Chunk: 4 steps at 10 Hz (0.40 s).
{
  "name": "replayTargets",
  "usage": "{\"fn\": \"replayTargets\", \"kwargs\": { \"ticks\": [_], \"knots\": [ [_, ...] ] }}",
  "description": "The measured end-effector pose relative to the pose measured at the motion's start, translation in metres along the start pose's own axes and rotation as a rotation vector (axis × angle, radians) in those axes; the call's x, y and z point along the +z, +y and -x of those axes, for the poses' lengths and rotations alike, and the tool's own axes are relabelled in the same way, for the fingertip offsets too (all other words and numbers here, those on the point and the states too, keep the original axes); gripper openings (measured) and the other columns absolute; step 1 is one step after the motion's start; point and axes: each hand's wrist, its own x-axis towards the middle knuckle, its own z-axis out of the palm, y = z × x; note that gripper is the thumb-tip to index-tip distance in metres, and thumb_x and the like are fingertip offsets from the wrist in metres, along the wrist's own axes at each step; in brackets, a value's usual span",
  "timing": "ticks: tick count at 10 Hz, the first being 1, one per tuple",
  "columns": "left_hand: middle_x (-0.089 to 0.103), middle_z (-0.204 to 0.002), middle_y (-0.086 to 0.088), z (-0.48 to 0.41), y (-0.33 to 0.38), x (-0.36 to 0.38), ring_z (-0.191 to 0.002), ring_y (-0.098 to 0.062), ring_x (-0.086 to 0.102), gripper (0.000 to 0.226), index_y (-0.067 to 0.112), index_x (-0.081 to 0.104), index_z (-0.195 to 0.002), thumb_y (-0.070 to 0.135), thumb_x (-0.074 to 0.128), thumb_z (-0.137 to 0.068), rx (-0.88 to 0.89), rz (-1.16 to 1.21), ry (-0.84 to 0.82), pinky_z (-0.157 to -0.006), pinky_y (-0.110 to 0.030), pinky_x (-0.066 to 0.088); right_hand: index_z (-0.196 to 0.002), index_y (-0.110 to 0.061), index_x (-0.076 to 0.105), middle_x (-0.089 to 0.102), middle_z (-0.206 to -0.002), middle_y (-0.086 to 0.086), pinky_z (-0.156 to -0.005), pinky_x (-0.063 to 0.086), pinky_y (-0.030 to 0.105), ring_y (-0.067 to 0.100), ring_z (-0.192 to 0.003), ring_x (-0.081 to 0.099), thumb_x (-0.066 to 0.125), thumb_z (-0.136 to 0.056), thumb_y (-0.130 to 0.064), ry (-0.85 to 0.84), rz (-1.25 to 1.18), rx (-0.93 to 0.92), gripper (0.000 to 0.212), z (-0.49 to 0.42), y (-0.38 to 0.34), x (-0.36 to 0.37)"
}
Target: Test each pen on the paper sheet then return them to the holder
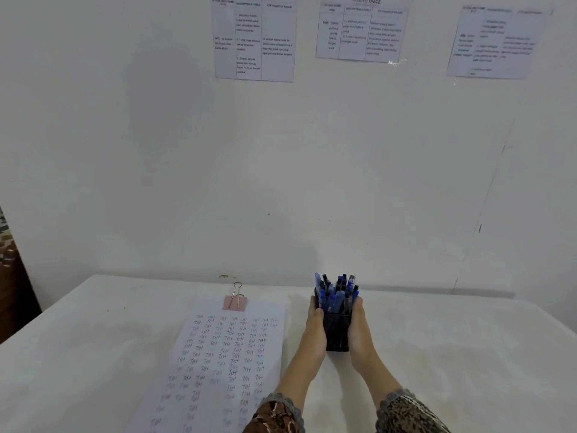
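Nearest: two patterned sleeves (278, 414) at the bench (452, 354) edge, forearms reaching forward side by side.

Left of the arms lies the paper sheet (224, 354), long edge running away from the person. It is already filled with rows of short scribbled marks. A pink binder clip (235, 300) pinches its far end.

Just right of the sheet stands the holder (337, 334), a dark square cup upright on the bench. The left hand (315, 326) presses its left wall and the right hand (359, 326) its right wall. Fingers lie nearly straight along the sides; neither hand has a pen. Whether the fingertips hook behind the cup, cannot tell.

The pens (337, 293), blue and black, are packed tight in the holder, ends up.

Judgement: the hands are positioning or steadying the holder, and no pen is out. The next move calls for one hand to let go, pinch a single pen from the crowd without tipping the cup, and carry it left to a bare patch of paper.

Farthest: printed notices (254, 39) taped to the pale wall.
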Motion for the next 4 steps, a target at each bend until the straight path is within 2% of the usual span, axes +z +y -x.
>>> {"fn": "replayTargets", "kwargs": {
  "ticks": [2, 3, 4],
  "knots": [
    [0.042, -0.14, 0.007, 0.005, 0.011, -0.002, -0.126, -0.01, 0.042, 0.042, 0.033, 0.026, -0.143, 0.029, 0.019, -0.102, -0.009, -0.042, -0.019, -0.105, -0.029, 0.037, -0.117, -0.023, 0.061, 0.067, -0.111, -0.002, -0.078, 0.048, 0.024, 0.011, -0.103, 0.063, 0.019, -0.101, -0.043, -0.011, 0.044, 0.008, 0.049, 0.0, -0.005, -0.001],
    [0.035, -0.146, 0.006, 0.007, 0.015, -0.01, -0.13, -0.012, 0.038, 0.046, 0.032, 0.022, -0.145, 0.038, 0.023, -0.099, -0.036, -0.084, -0.057, -0.11, -0.033, 0.032, -0.119, -0.02, 0.061, 0.066, -0.114, 0.001, -0.083, 0.049, 0.027, 0.014, -0.106, 0.062, 0.022, -0.101, -0.043, 0.043, 0.041, -0.021, 0.048, 0.004, -0.006, -0.004],
    [0.02, -0.153, 0.003, 0.024, 0.026, -0.02, -0.139, -0.018, 0.024, 0.052, 0.027, 0.008, -0.148, 0.036, 0.026, -0.1, -0.101, -0.163, -0.061, -0.112, -0.033, 0.023, -0.128, -0.017, 0.053, 0.053, -0.132, 0.0, -0.103, 0.039, 0.037, 0.017, -0.123, 0.05, 0.035, -0.097, -0.046, 0.228, 0.167, -0.122, 0.047, 0.01, -0.006, -0.006]
  ]
}}
